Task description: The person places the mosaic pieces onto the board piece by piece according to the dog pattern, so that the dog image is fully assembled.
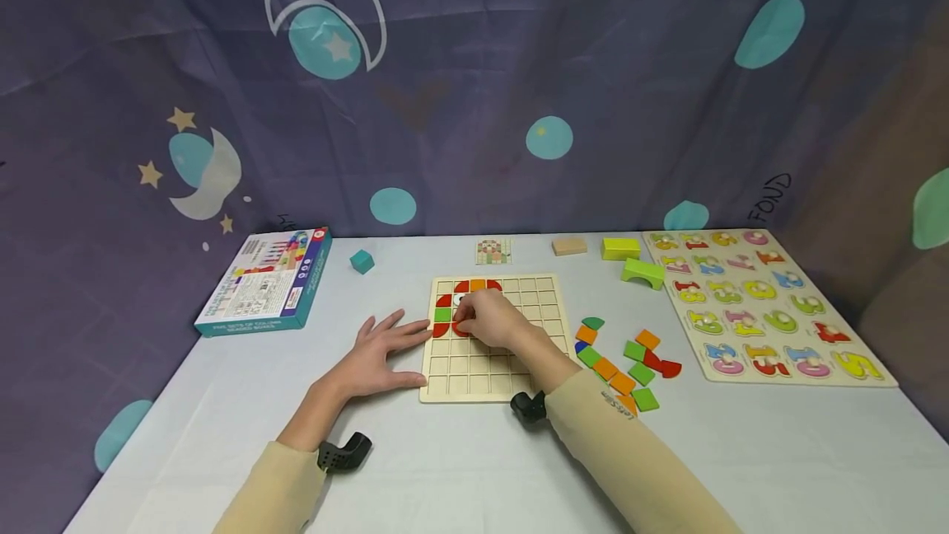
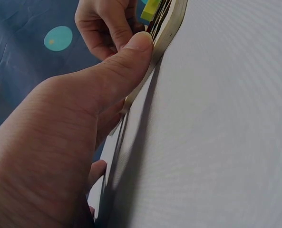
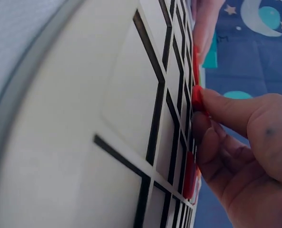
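"How do the hands stand?"

"The left hand (image 1: 381, 357) is spread wide, touching the left edge of the board (image 1: 460, 369). The right hand (image 1: 497, 318) is narrow, thumb and fingertips pinching a red piece (image 3: 198, 98) at the board's upper left part."

"And the board?"

"Pale, woody, ruled into square cells, rounded at the corner. A flat green tile (image 1: 442, 315) sits near its left edge, among red quarter-rounds."

"Beyond it?"

"Loose tiles (image 1: 623, 383), squares and wedges, lie scattered just right of the board. Behind it stand a card (image 1: 493, 251) and, to the right, a plain wood block (image 1: 569, 246) and a smooth green arch (image 1: 643, 273)."

"Any room to move?"

"White cloth (image 1: 437, 476) stretches broadly in front of the board. Left, there's a gap before the box (image 1: 259, 283); right, the tiles fill part of the space before the puzzle (image 1: 771, 311)."
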Demonstrator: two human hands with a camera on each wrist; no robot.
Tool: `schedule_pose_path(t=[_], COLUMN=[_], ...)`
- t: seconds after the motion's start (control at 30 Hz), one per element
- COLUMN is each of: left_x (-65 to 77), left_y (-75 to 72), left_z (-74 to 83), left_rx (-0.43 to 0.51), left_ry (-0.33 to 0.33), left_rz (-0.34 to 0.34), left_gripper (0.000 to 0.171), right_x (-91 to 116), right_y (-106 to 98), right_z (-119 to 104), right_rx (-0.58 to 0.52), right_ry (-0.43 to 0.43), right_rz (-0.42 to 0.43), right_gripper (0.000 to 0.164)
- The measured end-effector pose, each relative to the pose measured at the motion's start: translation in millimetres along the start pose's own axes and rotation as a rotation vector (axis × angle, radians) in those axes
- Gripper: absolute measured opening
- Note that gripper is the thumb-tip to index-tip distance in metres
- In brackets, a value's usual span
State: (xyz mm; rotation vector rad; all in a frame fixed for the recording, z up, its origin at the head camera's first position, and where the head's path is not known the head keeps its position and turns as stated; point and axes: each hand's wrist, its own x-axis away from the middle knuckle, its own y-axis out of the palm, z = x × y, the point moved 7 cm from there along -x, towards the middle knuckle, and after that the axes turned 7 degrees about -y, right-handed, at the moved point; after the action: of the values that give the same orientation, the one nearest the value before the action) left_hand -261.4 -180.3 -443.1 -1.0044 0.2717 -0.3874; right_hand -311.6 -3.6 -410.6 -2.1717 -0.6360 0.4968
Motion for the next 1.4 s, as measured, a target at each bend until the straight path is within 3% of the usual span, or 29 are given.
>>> schedule_pose_path(t=[0.43, 0.7, 0.87, 1.07, 1.4], left_x=[0.0, -0.7, -0.7, 0.1, 0.7], left_y=[-0.3, -0.4, 0.2, 0.8, 1.0], left_z=[1.1, 0.7, 0.2, -0.4, 0.7], left_rx=[0.005, 0.005, 0.003, 0.016, 0.021], left_ry=[0.008, 0.014, 0.01, 0.007, 0.021], left_rz=[0.011, 0.011, 0.007, 0.006, 0.009], left_gripper=[0.077, 0.076, 0.077, 0.077, 0.077], right_x=[0.2, 2.4, 9.1, 24.3, 61.2], right_y=[2.6, -3.6, -17.2, -39.3, -77.3], right_z=[-2.5, -2.7, 0.0, 9.1, 40.5], right_rx=[0.097, 0.079, 0.072, 0.064, -0.019], right_ry=[0.015, 0.018, 0.016, -0.004, 0.009], right_rz=[0.005, 0.01, 0.007, -0.038, -0.059], right_gripper=[0.01, 0.009, 0.011, 0.023, 0.027])
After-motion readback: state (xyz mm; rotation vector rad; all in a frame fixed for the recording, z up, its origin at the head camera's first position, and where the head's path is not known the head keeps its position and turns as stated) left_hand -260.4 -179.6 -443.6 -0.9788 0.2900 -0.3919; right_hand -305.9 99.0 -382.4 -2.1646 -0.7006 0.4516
